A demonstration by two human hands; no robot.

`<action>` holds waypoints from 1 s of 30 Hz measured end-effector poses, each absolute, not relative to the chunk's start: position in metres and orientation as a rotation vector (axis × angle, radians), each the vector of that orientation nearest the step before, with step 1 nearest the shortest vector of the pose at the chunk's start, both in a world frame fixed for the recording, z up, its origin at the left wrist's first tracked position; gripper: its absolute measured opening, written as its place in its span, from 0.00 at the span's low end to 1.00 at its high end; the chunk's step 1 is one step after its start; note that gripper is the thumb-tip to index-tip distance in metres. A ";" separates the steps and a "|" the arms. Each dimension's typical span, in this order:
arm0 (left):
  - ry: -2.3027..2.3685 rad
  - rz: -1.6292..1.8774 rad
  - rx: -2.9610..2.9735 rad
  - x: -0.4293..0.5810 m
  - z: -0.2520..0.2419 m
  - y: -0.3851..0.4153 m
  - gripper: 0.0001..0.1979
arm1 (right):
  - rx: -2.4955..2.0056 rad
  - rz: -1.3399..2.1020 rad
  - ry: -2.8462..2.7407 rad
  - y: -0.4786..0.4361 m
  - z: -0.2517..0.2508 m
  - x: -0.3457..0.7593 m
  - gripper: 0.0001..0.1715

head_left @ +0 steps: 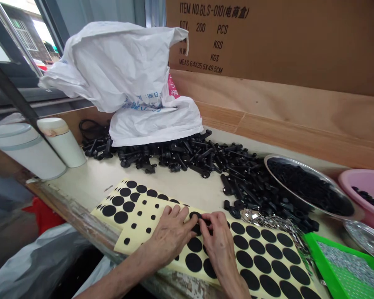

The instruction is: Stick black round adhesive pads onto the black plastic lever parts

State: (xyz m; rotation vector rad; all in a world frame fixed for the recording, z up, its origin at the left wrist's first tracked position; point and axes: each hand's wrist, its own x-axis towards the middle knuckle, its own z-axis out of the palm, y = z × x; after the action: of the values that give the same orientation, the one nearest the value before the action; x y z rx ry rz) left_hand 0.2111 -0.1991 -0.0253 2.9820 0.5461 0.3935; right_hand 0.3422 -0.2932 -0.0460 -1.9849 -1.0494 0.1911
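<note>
My left hand (170, 236) lies on a yellow backing sheet (149, 222) printed with rows of round black pads, its fingers curled against the surface. My right hand (220, 245) is pinched at a small black round pad (195, 215) between the two hands, and its fingertips hide part of that pad. Larger black pads (262, 261) fill the sheet to the right. A second sheet of black dots (118, 203) lies beneath and behind it. A heap of black plastic fittings (205, 160) lies just beyond my hands.
A steel bowl (299, 170) of small black parts and a pink basin (367, 182) stand at the right. A green tray (339, 265) sits at the front right. A white sack (121, 70), a cardboard box (237, 33) and white canisters (25, 149) stand behind.
</note>
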 end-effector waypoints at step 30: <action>0.769 0.505 1.491 0.238 0.010 -0.195 0.08 | -1.553 0.751 -0.693 -0.303 -0.028 0.372 0.18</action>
State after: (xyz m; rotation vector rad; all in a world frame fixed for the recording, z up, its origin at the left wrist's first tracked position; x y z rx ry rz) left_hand 0.2383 -0.1948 0.0100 1.4906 0.7687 0.5054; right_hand 0.3718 -0.3026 -0.0278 -1.5532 -0.6927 0.7505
